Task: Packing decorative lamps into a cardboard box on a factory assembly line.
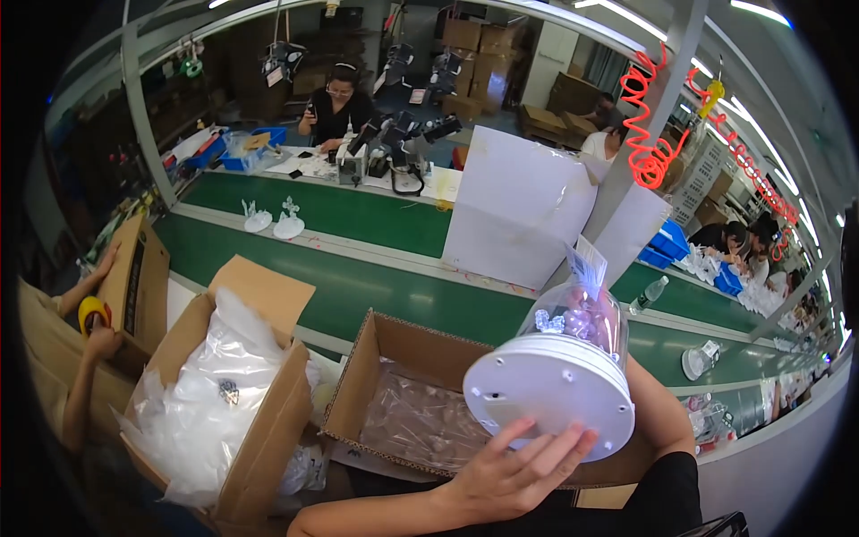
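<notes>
A clear dome ornament (pixel 582 324) with a round white base is held up tilted, its underside turned toward me. Inside the dome are purple and pale blue figures, and a pale tag or card stands at its top. The fingers of my left hand (pixel 506 474) are stretched out, their tips resting on the underside of the base. My right hand (pixel 611 313) reaches around the far side and supports the dome; most of its fingers are hidden behind it. Below lies an open cardboard box (pixel 358 358) with clear plastic packaging inside.
At left stands another carton (pixel 259 447) stuffed with white plastic bags. A co-worker's hands hold a yellow tape dispenser (pixel 93 315) by a box (pixel 148 277). Beyond run green conveyor belts (pixel 376 285) with two white figures (pixel 288 224), a bottle (pixel 650 294) and a white panel (pixel 514 210).
</notes>
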### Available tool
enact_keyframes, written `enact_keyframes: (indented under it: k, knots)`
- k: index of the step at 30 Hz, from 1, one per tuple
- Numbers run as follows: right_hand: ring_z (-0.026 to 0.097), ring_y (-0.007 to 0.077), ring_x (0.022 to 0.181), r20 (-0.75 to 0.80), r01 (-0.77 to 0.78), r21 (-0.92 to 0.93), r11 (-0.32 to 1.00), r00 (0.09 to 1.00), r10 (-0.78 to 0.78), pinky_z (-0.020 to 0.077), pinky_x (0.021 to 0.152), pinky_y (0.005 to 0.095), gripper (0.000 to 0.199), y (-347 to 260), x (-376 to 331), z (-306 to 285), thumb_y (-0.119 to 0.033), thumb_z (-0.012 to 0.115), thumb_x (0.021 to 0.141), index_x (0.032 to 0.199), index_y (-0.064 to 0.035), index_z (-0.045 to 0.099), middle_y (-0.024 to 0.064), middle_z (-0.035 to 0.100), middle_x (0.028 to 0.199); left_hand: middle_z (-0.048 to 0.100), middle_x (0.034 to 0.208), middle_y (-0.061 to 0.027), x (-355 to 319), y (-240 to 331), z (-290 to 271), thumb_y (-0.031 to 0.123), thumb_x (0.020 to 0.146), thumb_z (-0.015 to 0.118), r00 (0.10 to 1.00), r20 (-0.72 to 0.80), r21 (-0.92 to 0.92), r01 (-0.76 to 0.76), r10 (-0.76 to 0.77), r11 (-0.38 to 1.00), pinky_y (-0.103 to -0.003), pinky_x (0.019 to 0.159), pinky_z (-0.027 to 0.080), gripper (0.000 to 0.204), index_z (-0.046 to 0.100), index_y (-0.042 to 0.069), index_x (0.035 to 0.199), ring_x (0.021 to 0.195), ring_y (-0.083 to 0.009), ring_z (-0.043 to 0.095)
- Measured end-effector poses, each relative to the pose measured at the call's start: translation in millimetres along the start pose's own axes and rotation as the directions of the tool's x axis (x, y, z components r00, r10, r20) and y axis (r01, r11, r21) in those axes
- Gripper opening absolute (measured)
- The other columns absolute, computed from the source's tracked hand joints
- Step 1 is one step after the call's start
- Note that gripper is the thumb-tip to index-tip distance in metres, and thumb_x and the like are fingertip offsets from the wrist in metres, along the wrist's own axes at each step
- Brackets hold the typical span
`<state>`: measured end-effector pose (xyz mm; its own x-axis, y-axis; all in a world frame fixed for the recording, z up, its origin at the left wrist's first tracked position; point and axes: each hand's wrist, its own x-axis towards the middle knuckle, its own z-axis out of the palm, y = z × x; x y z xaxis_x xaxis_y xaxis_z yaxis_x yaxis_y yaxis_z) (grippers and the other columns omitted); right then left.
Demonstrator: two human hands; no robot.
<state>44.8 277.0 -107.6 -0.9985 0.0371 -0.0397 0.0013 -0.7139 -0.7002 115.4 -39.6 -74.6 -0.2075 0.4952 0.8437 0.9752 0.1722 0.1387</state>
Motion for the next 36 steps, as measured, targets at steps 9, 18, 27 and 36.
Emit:
enact_keyframes:
  k: [9,18,27,36]
  knots:
    - [0.05,0.0061,0.046,-0.106,0.095,0.064,0.993,0.99,-0.088,0.0394,0.038,0.0222,0.048,-6,-11,21,-0.055,0.039,0.108,0.1,-0.0116,0.058,-0.0008,0.052,0.069,0.05,0.145,-0.0065,-13,5,6,0.019,0.095,0.058,0.999,-0.044,0.081,-0.022,0.025,0.996,-0.041,0.116,0.041,0.046,0.063,0.011,0.141,0.131,-0.0149,0.045]
    - [0.068,0.0153,0.09,0.013,0.467,-0.476,0.745,0.851,-0.525,0.0574,0.081,0.0329,0.057,-50,-28,66,-0.053,0.057,0.102,0.125,-0.0016,0.058,0.007,0.07,0.105,0.052,0.139,-0.0169,-50,-23,-8,0.022,0.087,0.075,0.961,0.247,-0.242,0.187,-0.126,0.952,-0.048,0.112,0.044,0.028,0.073,0.006,0.111,0.128,-0.0291,0.055]
    - [0.046,0.0093,0.055,0.577,0.577,-0.813,0.074,0.816,-0.025,0.033,0.051,0.0266,0.024,-38,-44,182,-0.021,0.086,0.082,0.089,-0.0063,0.068,-0.0005,0.052,0.063,0.075,0.085,-0.0107,-55,-78,-85,-0.005,0.074,0.06,0.949,0.129,-0.265,0.312,-0.287,0.912,-0.031,0.064,0.055,0.025,0.075,0.003,0.092,0.076,-0.0234,0.073]
    - [0.048,0.0138,0.055,0.617,0.609,-0.787,0.095,0.781,0.102,0.0367,0.051,0.0295,0.025,6,-29,176,-0.026,0.083,0.086,0.094,-0.0076,0.067,0.002,0.05,0.062,0.062,0.128,-0.0232,30,-92,-87,0.023,0.089,0.077,0.897,0.229,-0.555,0.439,-0.377,0.707,-0.041,0.098,0.05,0.061,0.055,-0.005,0.139,0.121,-0.031,0.061]
